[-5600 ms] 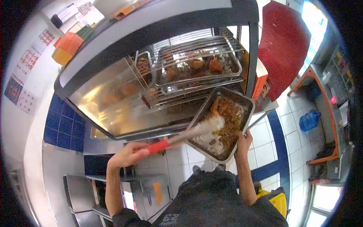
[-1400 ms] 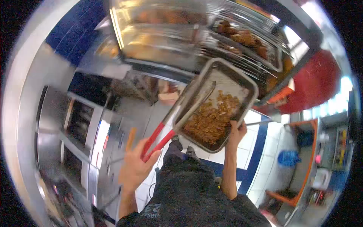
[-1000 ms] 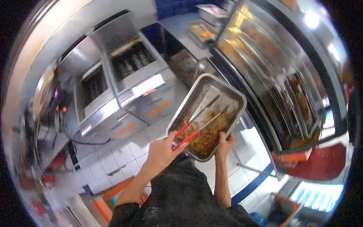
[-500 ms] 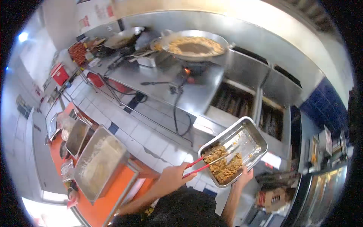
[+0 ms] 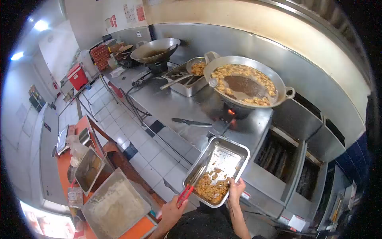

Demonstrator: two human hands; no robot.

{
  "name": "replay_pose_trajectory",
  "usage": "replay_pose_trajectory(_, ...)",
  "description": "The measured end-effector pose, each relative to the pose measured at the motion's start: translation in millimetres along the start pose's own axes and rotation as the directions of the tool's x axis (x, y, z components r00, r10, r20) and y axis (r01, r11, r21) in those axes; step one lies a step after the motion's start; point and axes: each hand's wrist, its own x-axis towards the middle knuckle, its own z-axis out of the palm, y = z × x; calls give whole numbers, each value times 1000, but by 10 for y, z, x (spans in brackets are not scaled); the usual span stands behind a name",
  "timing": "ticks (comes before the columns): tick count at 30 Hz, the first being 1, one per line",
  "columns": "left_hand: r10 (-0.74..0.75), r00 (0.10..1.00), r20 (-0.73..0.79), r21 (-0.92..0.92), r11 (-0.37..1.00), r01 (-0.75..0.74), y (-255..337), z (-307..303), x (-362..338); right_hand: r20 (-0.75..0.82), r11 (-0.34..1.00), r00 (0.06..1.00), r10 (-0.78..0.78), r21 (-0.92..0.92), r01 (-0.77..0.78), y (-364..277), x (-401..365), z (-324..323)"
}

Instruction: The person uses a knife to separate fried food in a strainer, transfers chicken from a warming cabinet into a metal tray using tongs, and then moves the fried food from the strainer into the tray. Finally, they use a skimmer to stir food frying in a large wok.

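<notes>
My left hand (image 5: 172, 211) is closed on the red handles of metal tongs (image 5: 186, 195), whose tips reach over the left side of a steel tray (image 5: 227, 153). Brown fried pieces (image 5: 211, 187) are heaped in the near end of the tray. With its fingers at the near right rim, my right hand (image 5: 236, 191) holds the tray tilted. Beyond it, a large wok (image 5: 280, 81) of oil with frying pieces sits over a flame.
A black-handled utensil (image 5: 191, 122) lies on the steel counter (image 5: 159, 105). Behind are a strainer (image 5: 197, 65) over a pan and a second wok (image 5: 139, 51). An orange table (image 5: 63, 171) at left holds a flour bin (image 5: 117, 205). Fryer wells (image 5: 278, 153) are at right.
The view has turned toward the stove. The tray has moved left in view, the tongs now lie along its left side, and the pieces are gathered at its near end.
</notes>
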Motion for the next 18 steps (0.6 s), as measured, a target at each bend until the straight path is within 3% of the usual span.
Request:
replay_pose_trajectory(1,-34,999,-10,31,999,34,-43,-33,232,57,998,998,33,42,-36,61,154,229)
replay_pose_trajectory(3,-62,996,-58,62,996,65,-74,-147,716,105,996,994,39,-84,-30,91,525,786)
replay_pose_trajectory(6,-205,959,-195,-76,978,194,-118,-355,1273,198,987,977,73,-152,-43,-7,836,1670)
replay_pose_trajectory(8,-344,869,-356,-269,928,258,-295,-509,1722,256,983,958,127,-162,-87,380,1159,2092)
replay_pose_trajectory(11,-448,790,-418,-315,887,337,-817,-679,2575,323,981,931,171,-146,-129,488,1438,2727)
replay_pose_trajectory(12,-443,796,-411,-319,889,330,-1030,-748,2949,311,990,940,140,-38,-135,430,1445,2974)
replay_pose_trajectory(15,-381,826,-416,-197,924,328,-1664,-977,4253,254,977,947,196,-136,-166,736,1659,3447)
replay_pose_trajectory(18,-298,885,-358,-70,954,293,-2442,-983,5563,132,979,982,137,-167,-114,1017,1795,3948)
